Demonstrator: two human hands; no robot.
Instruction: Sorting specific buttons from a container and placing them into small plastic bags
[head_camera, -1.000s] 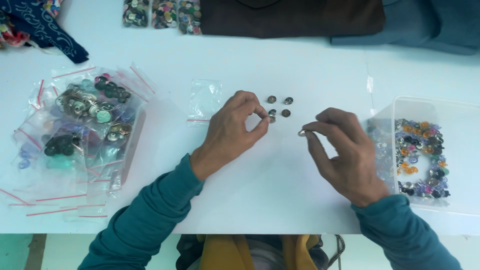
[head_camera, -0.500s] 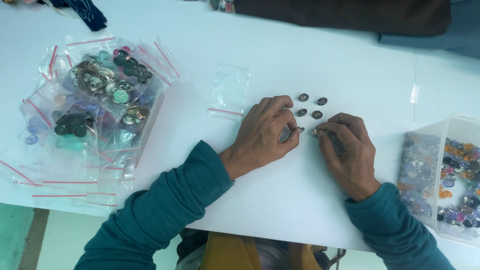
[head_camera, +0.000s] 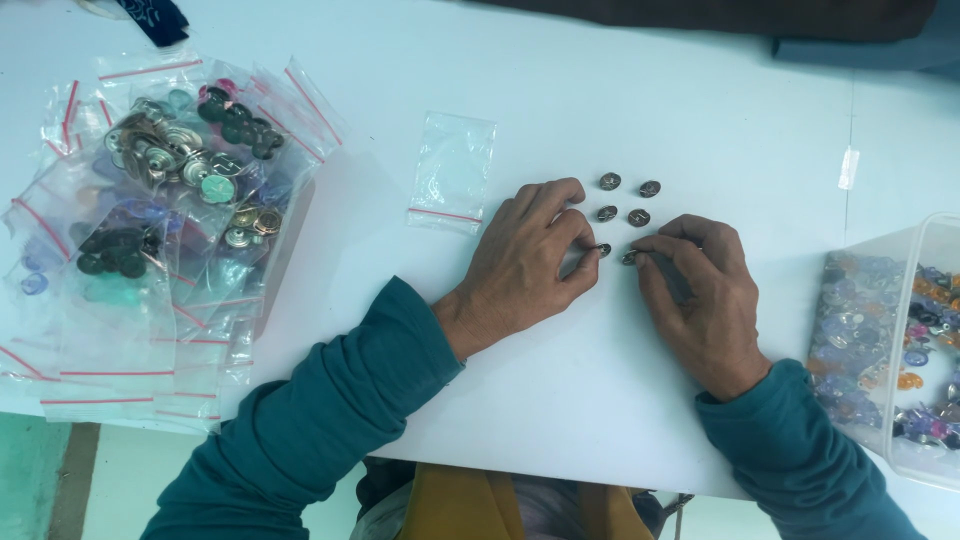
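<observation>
Several small dark metal buttons (head_camera: 623, 200) lie in neat pairs on the white table (head_camera: 560, 90). My left hand (head_camera: 535, 258) rests palm down just below them, thumb and forefinger pinched on one more button (head_camera: 604, 250) at the table surface. My right hand (head_camera: 700, 295) lies beside it, its fingertips pressing another button (head_camera: 628, 257) down next to the first. The two fingertips nearly touch. Both arms wear teal sleeves.
An empty small zip bag (head_camera: 452, 172) lies left of the buttons. A heap of zip bags filled with assorted buttons (head_camera: 165, 210) covers the left of the table. A clear plastic box of coloured buttons (head_camera: 900, 340) stands at the right edge. Dark cloth lies along the far edge.
Both hands came down from just above the table and closer together, bringing their buttons onto the surface below the laid-out pairs. The view has shifted, so the box sits further right.
</observation>
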